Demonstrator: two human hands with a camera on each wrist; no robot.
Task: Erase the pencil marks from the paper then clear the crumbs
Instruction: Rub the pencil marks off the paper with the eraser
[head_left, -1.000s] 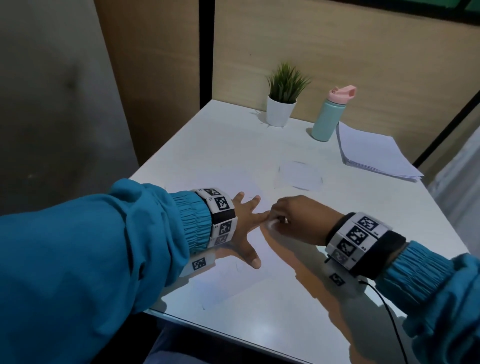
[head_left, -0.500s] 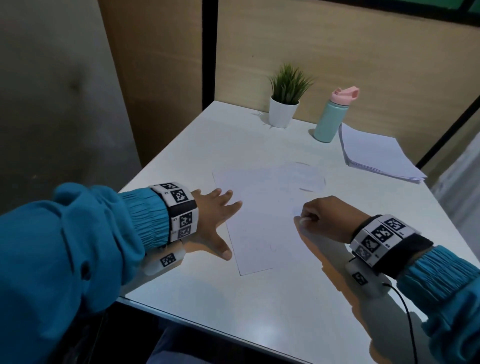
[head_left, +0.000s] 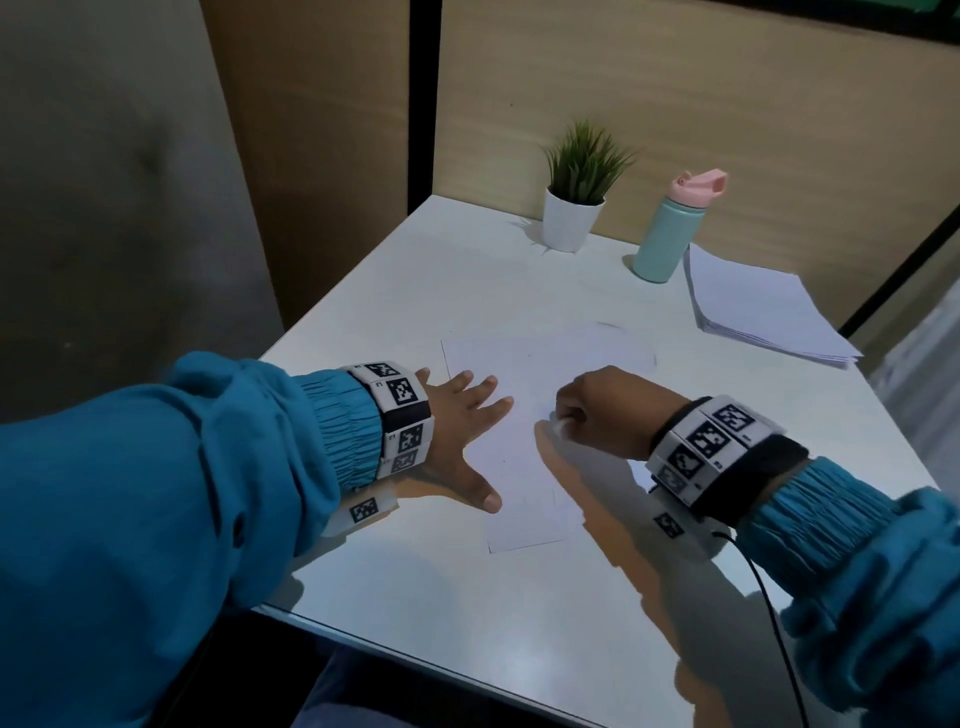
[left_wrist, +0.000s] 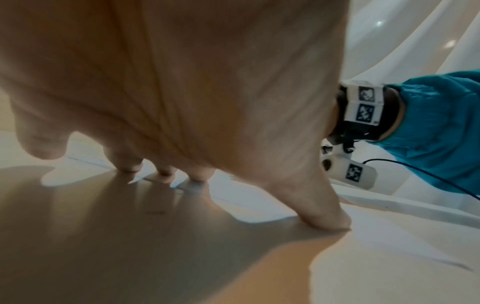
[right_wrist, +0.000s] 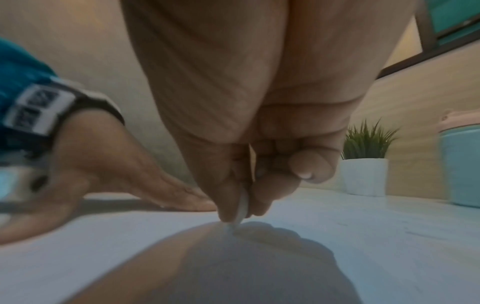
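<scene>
A white sheet of paper (head_left: 524, 467) lies on the white table (head_left: 467, 613), with faint pencil marks on it. My left hand (head_left: 462, 441) lies flat with spread fingers on the sheet's left edge and presses it down; its fingertips (left_wrist: 330, 222) touch the surface. My right hand (head_left: 566, 418) is curled and pinches a small white eraser (right_wrist: 241, 207) between thumb and fingers, the eraser's tip touching the paper near its middle. No crumbs are clear enough to tell.
At the back of the table stand a small potted plant (head_left: 574, 208) and a teal bottle with a pink lid (head_left: 670, 228). A stack of white sheets (head_left: 753, 306) lies at the back right. A thin black cable (head_left: 769, 613) runs from my right wrist.
My left hand slid left off the sheet's middle to its left edge, baring the paper. My right hand drew right, then came back left onto the paper with the eraser.
</scene>
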